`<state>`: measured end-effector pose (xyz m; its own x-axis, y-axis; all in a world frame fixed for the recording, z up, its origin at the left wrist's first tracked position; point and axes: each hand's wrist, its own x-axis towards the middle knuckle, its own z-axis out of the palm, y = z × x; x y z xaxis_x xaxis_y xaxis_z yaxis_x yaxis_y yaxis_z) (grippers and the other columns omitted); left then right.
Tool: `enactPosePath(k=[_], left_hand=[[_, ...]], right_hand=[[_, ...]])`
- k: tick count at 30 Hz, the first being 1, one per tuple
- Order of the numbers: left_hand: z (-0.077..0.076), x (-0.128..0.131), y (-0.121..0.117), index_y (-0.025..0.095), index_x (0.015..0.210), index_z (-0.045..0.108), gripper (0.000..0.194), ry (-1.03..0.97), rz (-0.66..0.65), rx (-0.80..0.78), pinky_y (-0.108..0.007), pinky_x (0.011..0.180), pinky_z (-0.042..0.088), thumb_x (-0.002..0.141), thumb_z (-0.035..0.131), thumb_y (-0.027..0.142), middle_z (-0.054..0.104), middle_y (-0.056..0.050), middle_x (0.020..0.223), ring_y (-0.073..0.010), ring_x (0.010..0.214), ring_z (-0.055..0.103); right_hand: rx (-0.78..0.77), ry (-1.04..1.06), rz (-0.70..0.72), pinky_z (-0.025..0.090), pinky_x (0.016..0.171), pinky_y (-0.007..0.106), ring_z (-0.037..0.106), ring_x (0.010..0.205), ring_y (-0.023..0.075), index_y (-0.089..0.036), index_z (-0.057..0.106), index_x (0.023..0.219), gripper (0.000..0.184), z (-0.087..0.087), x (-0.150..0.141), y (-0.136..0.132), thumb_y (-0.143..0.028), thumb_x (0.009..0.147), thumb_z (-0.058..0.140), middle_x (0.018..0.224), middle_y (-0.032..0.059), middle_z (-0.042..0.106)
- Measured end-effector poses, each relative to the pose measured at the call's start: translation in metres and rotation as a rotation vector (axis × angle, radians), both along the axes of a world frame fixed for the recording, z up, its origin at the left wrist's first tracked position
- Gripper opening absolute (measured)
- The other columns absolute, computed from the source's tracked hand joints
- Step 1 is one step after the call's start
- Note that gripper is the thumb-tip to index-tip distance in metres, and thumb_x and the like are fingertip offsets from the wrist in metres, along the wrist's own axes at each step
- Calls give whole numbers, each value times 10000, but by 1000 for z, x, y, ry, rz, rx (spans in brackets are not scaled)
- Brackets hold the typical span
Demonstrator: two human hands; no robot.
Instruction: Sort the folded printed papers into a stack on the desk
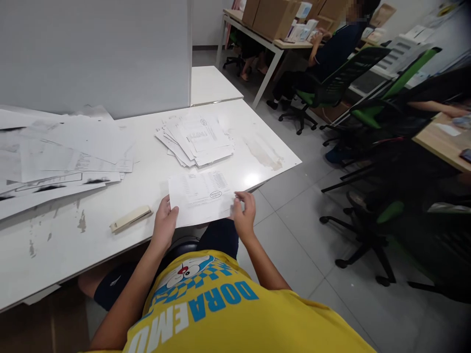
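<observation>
A white printed paper (200, 201) with an oval black stamp is held at the front edge of the white table (143, 147). My left hand (165, 220) grips its left side, thumb on top. My right hand (244, 211) is at its right edge with fingers curled; whether it is one sheet or several I cannot tell. Beyond the paper lies a loose stack of printed papers (200, 139), the top one also stamped. A cream stapler (131, 218) rests on the table to the left of my left hand.
A large messy pile of papers (69, 152) covers the table's left part. A grey partition (95, 54) stands behind. To the right are office chairs (334, 83), a seated person (331, 54) and a far desk (253, 32) with cardboard boxes (270, 17).
</observation>
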<state>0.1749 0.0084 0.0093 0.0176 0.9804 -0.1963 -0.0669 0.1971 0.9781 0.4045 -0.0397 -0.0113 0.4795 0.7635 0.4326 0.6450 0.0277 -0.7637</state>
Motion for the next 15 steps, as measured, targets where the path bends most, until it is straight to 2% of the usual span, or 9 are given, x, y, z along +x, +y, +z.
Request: enactPosePath(k=[2, 5, 7, 9, 11, 13, 15], left_hand=[[2, -3, -4, 200, 1231, 531, 468, 1, 11, 15, -422, 909, 544, 799, 592, 370, 714, -83, 1061, -236, 993, 689], [2, -5, -8, 207, 1177, 543, 406, 36, 39, 49, -413, 927, 533, 835, 572, 422, 708, -86, 1077, -236, 1020, 677], [2, -3, -10, 208, 1155, 547, 400, 69, 42, 62, -408, 944, 523, 850, 566, 465, 704, -89, 1091, -238, 1044, 668], [2, -2, -13, 205, 1153, 548, 420, 93, 36, 75, -405, 963, 512, 843, 589, 486, 697, -95, 1124, -242, 1078, 656], [5, -4, -14, 200, 1148, 551, 430, 130, 60, 105, -399, 993, 496, 825, 626, 474, 682, -100, 1168, -240, 1115, 641], [14, -14, -10, 192, 1131, 559, 422, 206, 158, 156, -387, 1009, 490, 807, 660, 443, 679, -97, 1161, -229, 1108, 640], [27, -36, 5, 176, 1129, 565, 413, 306, 287, 221, -384, 994, 507, 805, 669, 409, 691, -85, 1101, -215, 1053, 657]], right_hand=[[-126, 134, -90, 541, 846, 448, 620, 945, 263, -200, 618, 1067, 276, -5, 9, 4, -378, 881, 517, 1026, 122, 630], [-281, 299, -18, 545, 789, 430, 620, 849, 249, -193, 579, 1061, 362, -16, 13, 4, -472, 832, 585, 947, 92, 633], [-331, 422, 20, 543, 740, 412, 621, 801, 244, -206, 575, 945, 351, -22, 9, 1, -528, 810, 600, 866, 66, 641], [-338, 552, 38, 539, 687, 390, 622, 768, 239, -217, 558, 831, 342, -24, 1, -3, -554, 799, 603, 812, 53, 643], [-305, 667, 92, 544, 668, 374, 634, 771, 234, -220, 556, 815, 327, -21, -8, -6, -540, 792, 617, 824, 54, 661], [-245, 739, 188, 560, 692, 369, 661, 804, 231, -228, 562, 877, 300, -14, -15, -7, -498, 778, 647, 878, 56, 686], [-190, 765, 291, 574, 742, 379, 686, 840, 227, -241, 560, 958, 300, -6, -20, -5, -446, 767, 667, 932, 58, 702]])
